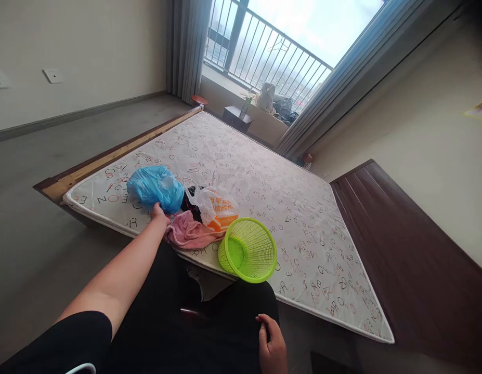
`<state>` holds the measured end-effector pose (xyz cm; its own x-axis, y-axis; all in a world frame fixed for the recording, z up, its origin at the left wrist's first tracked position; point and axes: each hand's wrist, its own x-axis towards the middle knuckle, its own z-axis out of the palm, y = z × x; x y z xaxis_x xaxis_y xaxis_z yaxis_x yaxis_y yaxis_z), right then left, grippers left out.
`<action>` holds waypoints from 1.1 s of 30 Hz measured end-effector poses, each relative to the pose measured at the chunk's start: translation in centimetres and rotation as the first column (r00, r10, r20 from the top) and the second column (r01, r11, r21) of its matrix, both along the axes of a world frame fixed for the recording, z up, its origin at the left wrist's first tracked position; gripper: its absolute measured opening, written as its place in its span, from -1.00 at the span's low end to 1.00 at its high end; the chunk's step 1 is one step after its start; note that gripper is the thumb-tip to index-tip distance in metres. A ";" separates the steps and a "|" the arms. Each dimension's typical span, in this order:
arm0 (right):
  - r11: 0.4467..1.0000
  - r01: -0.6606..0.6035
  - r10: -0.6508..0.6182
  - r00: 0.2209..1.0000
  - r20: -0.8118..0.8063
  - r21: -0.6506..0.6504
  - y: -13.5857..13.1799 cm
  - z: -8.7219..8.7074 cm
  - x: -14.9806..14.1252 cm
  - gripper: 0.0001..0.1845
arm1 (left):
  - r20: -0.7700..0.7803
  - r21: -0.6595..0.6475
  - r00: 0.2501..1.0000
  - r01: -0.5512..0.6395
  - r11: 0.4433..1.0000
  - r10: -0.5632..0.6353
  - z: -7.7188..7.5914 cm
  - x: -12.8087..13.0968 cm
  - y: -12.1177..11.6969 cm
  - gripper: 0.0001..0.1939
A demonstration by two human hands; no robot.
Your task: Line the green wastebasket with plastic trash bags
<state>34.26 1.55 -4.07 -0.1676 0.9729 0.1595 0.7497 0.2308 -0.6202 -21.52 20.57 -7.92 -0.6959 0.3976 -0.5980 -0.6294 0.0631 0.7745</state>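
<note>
Bedroom, lettered mattress point(311, 249) across mid-frame. At bottom, right hand point(272, 345) released, loosely curled; above, green basket point(261, 252) tilted at the mattress edge. Left of centre, pink towel point(188, 232), then left hand point(160, 214) grasping the near side of a blue bag point(157, 187) on the mattress; white bag point(215, 203) near centre; window point(279, 41) at top.

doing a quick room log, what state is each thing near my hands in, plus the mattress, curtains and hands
Blue plastic bag, bulging
White plastic bag, crumpled
Black item, partly hidden
Pink cloth, bunched up
Green basket, mouth facing the camera
Mattress, lying flat
Curtains, drawn aside
Left hand, touching the blue plastic bag, fingers partly hidden
Right hand, loosely curled
</note>
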 end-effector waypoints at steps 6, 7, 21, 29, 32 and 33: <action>1.000 0.019 -0.020 0.998 -0.064 -0.024 0.1 0.3 -0.5 -0.55 | 0.063 0.290 0.970 -0.242 0.926 0.234 4.4 1.3 -2.7 -0.67; 0.999 0.022 -0.024 0.997 -0.073 -0.032 0.1 0.4 -0.7 -0.55 | 0.018 0.302 0.957 -0.281 0.911 0.289 5.7 2.2 -3.0 -0.70; 0.997 -0.068 0.049 0.918 -0.393 -0.034 0.2 7.8 -6.1 -0.68 | -0.369 0.353 0.781 0.620 0.701 -0.505 24.9 14.7 -11.0 -0.66; 0.981 -0.153 0.191 0.865 -0.464 0.120 0.0 11.3 -13.1 -0.50 | -0.418 -0.123 -0.076 0.992 -0.026 -0.905 23.5 23.7 -16.8 -0.49; 0.987 -0.159 0.127 0.837 -0.532 -0.014 0.2 7.6 -13.9 -0.69 | -0.377 -0.315 -0.234 0.942 -0.113 -0.896 21.1 25.0 -17.2 -0.42; 0.979 -0.192 0.126 0.826 -0.550 -0.063 0.1 6.3 -13.9 -0.71 | -0.382 -0.393 -0.275 0.913 -0.114 -0.882 20.1 25.2 -17.3 -0.42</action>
<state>20.33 1.65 2.27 -0.2402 0.9568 0.1640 0.2455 0.2233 -0.9433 3.64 3.29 12.20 0.3732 0.8415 -0.3907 0.4652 0.1947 0.8636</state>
